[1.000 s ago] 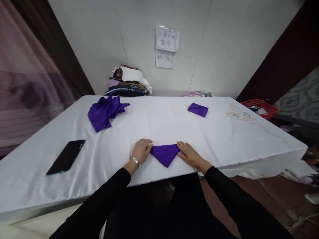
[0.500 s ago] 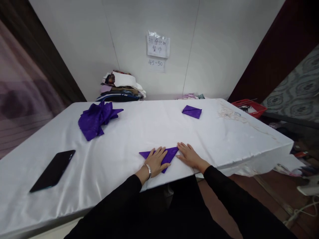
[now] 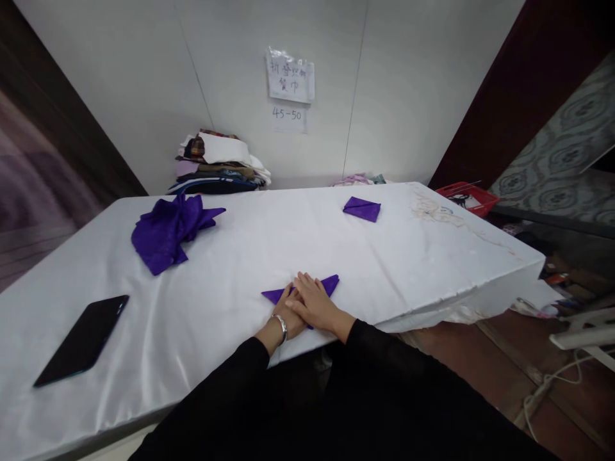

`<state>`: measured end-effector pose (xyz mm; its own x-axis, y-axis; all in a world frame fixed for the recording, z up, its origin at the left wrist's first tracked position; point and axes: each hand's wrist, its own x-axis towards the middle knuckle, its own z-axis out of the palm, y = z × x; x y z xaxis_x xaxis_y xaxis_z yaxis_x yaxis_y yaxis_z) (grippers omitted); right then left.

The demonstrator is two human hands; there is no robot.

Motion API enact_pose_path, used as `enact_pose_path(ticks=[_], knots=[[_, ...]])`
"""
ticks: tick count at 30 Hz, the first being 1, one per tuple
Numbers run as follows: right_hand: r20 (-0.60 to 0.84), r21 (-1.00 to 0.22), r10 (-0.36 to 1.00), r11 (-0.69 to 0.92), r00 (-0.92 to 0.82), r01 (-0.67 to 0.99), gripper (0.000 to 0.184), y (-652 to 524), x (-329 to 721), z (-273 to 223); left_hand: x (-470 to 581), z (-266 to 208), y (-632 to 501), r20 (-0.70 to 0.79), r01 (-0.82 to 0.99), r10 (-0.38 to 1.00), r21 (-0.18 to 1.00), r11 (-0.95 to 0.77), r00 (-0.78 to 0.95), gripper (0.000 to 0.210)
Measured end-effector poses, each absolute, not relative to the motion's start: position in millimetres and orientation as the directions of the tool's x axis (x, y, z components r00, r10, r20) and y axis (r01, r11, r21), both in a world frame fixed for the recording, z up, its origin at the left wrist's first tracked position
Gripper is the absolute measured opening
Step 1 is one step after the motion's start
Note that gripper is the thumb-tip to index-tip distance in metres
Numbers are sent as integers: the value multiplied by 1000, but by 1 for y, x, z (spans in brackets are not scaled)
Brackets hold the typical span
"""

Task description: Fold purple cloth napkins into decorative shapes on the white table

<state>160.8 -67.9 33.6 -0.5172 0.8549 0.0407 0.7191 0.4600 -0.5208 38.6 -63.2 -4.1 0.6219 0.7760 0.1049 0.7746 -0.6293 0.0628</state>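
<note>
A purple napkin (image 3: 329,283), folded into a triangle, lies near the front edge of the white-covered table, its long side facing away from me. My left hand (image 3: 289,315), with a silver bracelet at the wrist, rests on the middle of it, partly hidden under the other hand. My right hand (image 3: 314,303) lies flat over the napkin and overlaps the left hand's fingers, its own fingers stretched out. Both side tips of the triangle show past the hands; most of its lower part is covered.
A heap of purple napkins (image 3: 168,234) sits at the back left, and a folded purple napkin (image 3: 362,209) at the back right. A black tablet (image 3: 81,339) lies front left. Stacked clothes (image 3: 218,163) stand behind the table (image 3: 230,314); a red basket (image 3: 480,202) is beyond its right end.
My right hand has moved left from the triangle's right tip onto its middle, over my left hand. The view has shifted slightly.
</note>
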Motion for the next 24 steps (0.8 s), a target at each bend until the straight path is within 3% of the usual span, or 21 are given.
enact_pose_path(ticks=[4,10,24], knots=[[31,-482,920,356,-390,801,77,-67,174,16,41,-1,-65,90,774,784,127,-620,614,62],[69,-287,945,325,-319,901,75,-70,212,3,26,3,-60,31,807,825,192,-559,564,58],[13,-212,937,345,-350,914,73,-66,235,-1,-43,13,-56,-78,982,993,176,-69,84,55]])
